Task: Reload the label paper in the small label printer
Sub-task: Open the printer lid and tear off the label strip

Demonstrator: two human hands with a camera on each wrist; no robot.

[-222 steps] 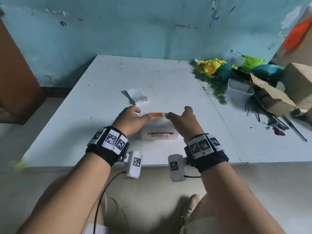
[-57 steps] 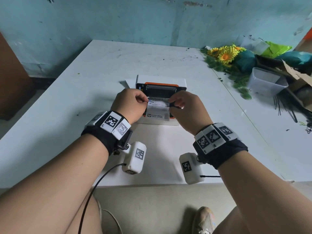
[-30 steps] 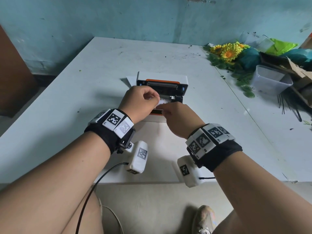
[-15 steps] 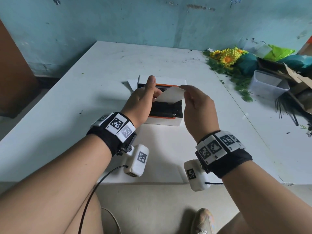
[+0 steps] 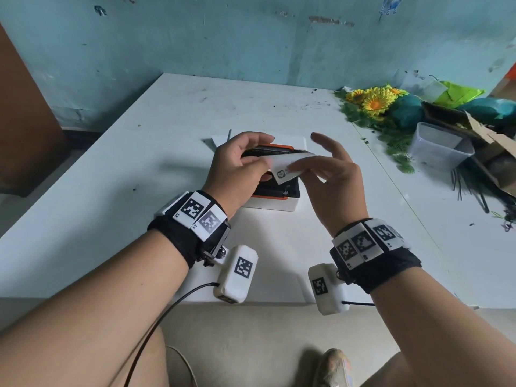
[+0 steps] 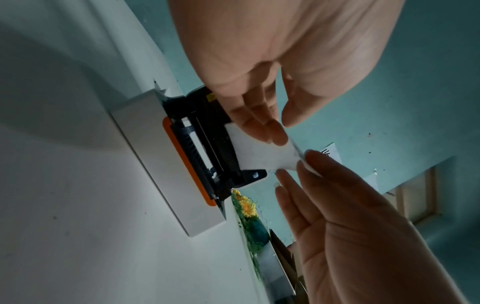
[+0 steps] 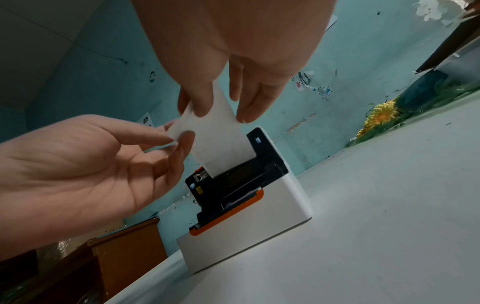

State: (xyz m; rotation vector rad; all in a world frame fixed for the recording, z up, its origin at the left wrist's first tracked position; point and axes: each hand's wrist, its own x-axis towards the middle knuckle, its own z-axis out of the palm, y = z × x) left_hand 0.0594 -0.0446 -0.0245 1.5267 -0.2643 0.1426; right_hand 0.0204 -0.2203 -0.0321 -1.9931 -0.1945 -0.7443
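At the centre of the head view, the white label printer (image 5: 275, 201) sits on the white table (image 5: 111, 191), its lid raised and its black, orange-trimmed bay exposed. Just above it both hands hold a strip of white label paper (image 5: 287, 169) that runs down into the bay. The left hand (image 5: 237, 169) pinches the strip's left end between thumb and fingertips; the right hand (image 5: 332, 180) pinches the other end, its remaining fingers spread. Artificial sunflowers (image 5: 374, 103) lie at upper right.

black wristbands (image 5: 195, 241) — square-code tags | white camera pods (image 5: 237, 275) — black cable (image 5: 156, 328)
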